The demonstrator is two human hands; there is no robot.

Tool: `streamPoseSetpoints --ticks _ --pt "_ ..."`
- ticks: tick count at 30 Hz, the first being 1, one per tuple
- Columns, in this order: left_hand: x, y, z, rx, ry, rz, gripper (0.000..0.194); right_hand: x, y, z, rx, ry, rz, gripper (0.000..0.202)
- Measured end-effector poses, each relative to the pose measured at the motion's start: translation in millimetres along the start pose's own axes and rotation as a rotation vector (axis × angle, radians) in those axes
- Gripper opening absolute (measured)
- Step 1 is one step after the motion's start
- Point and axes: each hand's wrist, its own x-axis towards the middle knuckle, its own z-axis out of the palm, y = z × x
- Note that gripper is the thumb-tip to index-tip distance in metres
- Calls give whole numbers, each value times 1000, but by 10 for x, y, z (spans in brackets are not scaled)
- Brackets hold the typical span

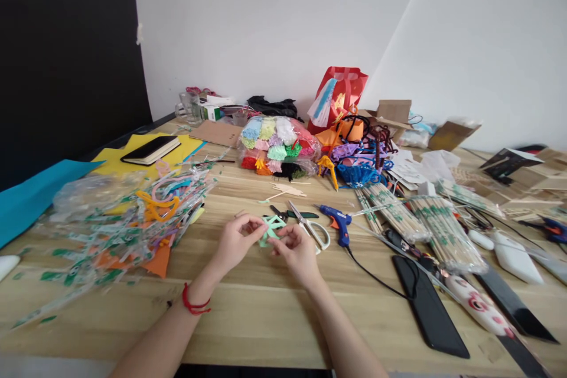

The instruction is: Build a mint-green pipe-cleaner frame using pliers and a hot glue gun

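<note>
Between my hands is a pale green cut-out piece [274, 222] with open gaps in it; its material is hard to tell. My left hand [239, 239] pinches its left side between thumb and fingertips. On the lower right side, my right hand [296, 249] has thumb and fingers closed on the same piece. Just beyond my hands lie scissors [319, 235] with white handles and a dark-handled tool [280, 212], partly hidden. A blue hot glue gun [340, 223] rests to the right, its black cord running toward me.
Left stands a heap of clear wrappers [115, 236] by a black notebook [150, 149] on yellow sheets. A bag of colourful bundles [279, 144] sits at the back, near a red gift bag [343, 91]. Packs of wooden sticks [443, 233] and a black phone [429, 306] lie right.
</note>
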Motion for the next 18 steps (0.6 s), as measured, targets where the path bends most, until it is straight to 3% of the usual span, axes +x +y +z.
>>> streamPoseSetpoints --ticks 4,7,10,12,14,16,18 --pt "15 -11 -21 33 19 39 14 7 -51 -41 11 -14 -3 34" --pt "23 -18 -37 52 45 53 14 75 -101 -207 19 49 -35 34" --pt "31 -36 -54 79 82 58 14 187 -128 -525 -145 365 -86 38" --pt "36 -54 -65 95 93 54 15 250 -121 -780 -374 623 -98 38" --pt "41 -70 -73 93 94 37 16 284 -91 -1011 -666 793 -9 36" --pt "45 -80 -76 70 95 17 17 293 -37 -1175 -897 770 161 37" --pt "48 -81 -70 26 98 -4 17 295 34 -1253 -1056 656 306 45"
